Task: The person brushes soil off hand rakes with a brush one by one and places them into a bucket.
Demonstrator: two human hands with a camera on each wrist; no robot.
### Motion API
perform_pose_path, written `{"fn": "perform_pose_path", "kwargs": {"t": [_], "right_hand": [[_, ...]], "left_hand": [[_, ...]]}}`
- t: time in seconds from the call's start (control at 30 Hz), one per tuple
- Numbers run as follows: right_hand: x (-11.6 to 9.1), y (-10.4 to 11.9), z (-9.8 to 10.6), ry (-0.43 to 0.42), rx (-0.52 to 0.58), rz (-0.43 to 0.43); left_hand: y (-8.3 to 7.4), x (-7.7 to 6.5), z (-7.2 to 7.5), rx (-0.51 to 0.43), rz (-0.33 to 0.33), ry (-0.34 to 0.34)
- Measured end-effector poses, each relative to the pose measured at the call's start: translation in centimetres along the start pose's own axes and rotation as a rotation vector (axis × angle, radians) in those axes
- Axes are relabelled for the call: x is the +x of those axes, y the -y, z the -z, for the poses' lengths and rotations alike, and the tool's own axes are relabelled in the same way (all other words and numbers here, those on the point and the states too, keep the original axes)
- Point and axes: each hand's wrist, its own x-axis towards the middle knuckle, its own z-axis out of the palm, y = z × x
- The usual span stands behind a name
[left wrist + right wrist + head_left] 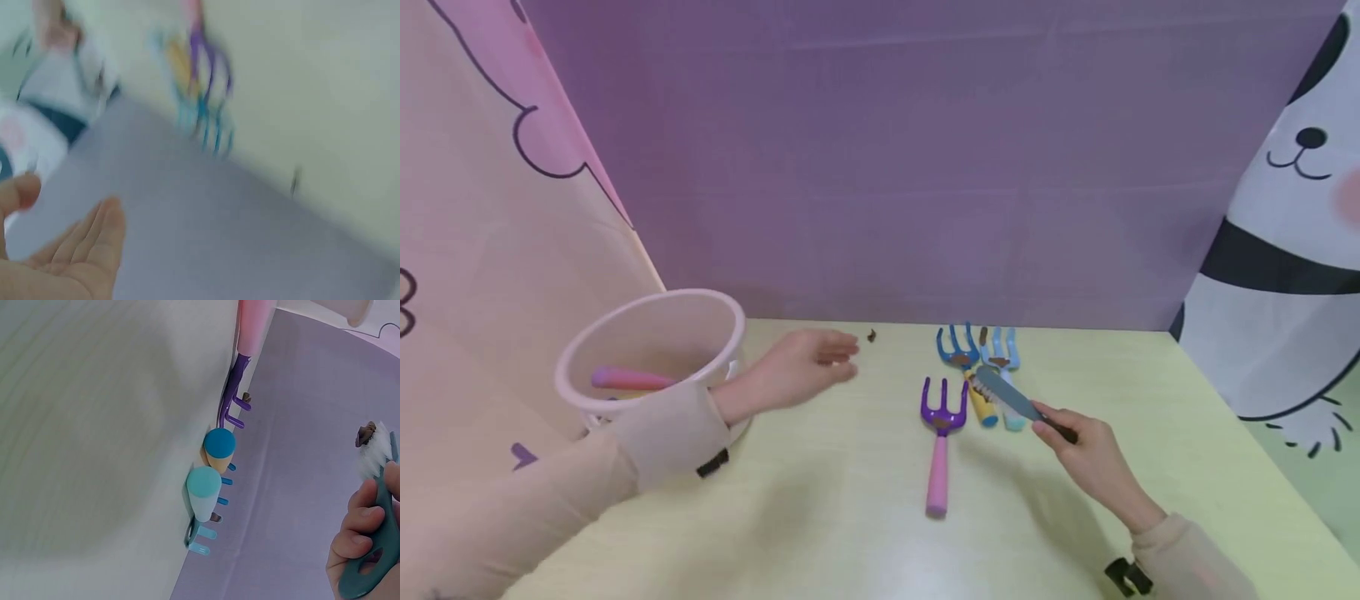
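My right hand (1093, 458) grips a grey-teal brush (1007, 393) by its handle, bristles downward, above the forks. In the right wrist view a brown crumb (365, 434) clings to the white bristles. My left hand (805, 367) hangs in the air beside the bucket, fingers extended, holding nothing. Below the brush lie a blue hand fork (959, 357) with a yellow handle and a light blue hand fork (1010, 354). Closer to me is a purple hand fork (937, 479) with a pink handle. Brown smears show on all three forks.
A pale pink bucket (739, 329) stands at the left, with a pink-handled thing (632, 380) inside. Near the table's back edge lies a small brown crumb (872, 336). Behind the table (850, 533) hangs a purple cloth (880, 167); a panda-printed cloth (1277, 350) is on the right.
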Motion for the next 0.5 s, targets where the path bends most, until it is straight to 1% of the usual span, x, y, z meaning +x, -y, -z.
{"fn": "perform_pose_path", "kwargs": {"t": [0.07, 0.1, 0.17, 0.23, 0.3, 0.37, 0.5], "right_hand": [[0.0, -0.1, 0.0, 0.006, 0.002, -0.009], [0.0, -0.2, 0.0, 0.007, -0.002, -0.011], [0.0, -0.3, 0.0, 0.011, -0.006, -0.017], [0.0, -0.4, 0.0, 0.015, -0.010, -0.023], [0.1, -0.4, -0.1, 0.018, -0.011, -0.027], [0.1, -0.4, -0.2, 0.019, -0.009, -0.030], [0.0, -0.2, -0.5, 0.026, 0.004, -0.036]], "left_hand": [[0.4, 0.0, -2.8, -0.099, 0.018, 0.039], [0.7, 0.1, -4.1, -0.131, 0.026, 0.058], [1.3, 0.4, -6.8, -0.160, 0.036, 0.087], [1.9, 0.8, -9.4, -0.155, 0.039, 0.107], [2.4, 1.1, -11.9, -0.153, 0.067, 0.104], [2.6, 1.4, -14.3, -0.164, 0.122, 0.087], [2.2, 1.8, -18.6, -0.266, 0.246, 0.039]]}}
